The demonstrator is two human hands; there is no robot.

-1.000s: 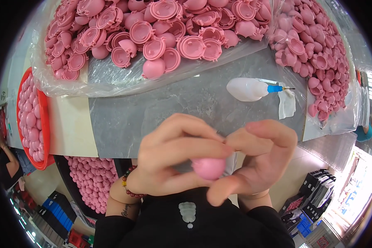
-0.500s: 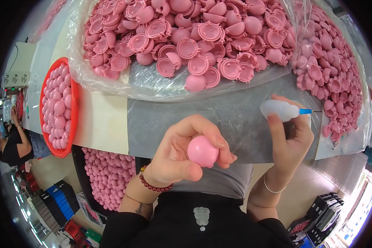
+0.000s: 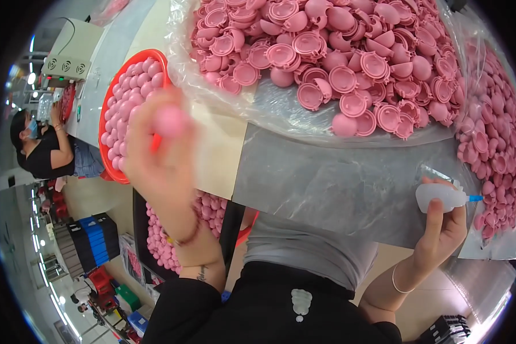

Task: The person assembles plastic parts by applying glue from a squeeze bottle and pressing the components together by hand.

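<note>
My left hand (image 3: pixel 155 155), blurred by motion, is closed round a pink plastic ball (image 3: pixel 171 120). It is at the right rim of a red basket (image 3: pixel 165 60) heaped with similar pink balls (image 3: pixel 129 94). On the right, over the grey mat (image 3: pixel 304 172), my right hand (image 3: pixel 444 226) grips a white squeeze bottle (image 3: pixel 440 198). The bottle has a blue tip that points right, toward a second pile of pink half shells (image 3: pixel 499 166). A big pile of open pink half shells (image 3: pixel 350 63) lies ahead on clear plastic sheeting.
Below the table edge at left stands a dark bin (image 3: pixel 233 221) with many pink balls (image 3: pixel 163 238). Clear plastic film (image 3: pixel 212 94) borders the shell pile. Farther left, a masked person (image 3: pixel 46 149) sits at the table near a pale box-shaped machine (image 3: pixel 69 51).
My left hand has moved left and away from my body with the ball, up to the red basket. My right hand has shifted right and nearer with the bottle. The view has turned left.
</note>
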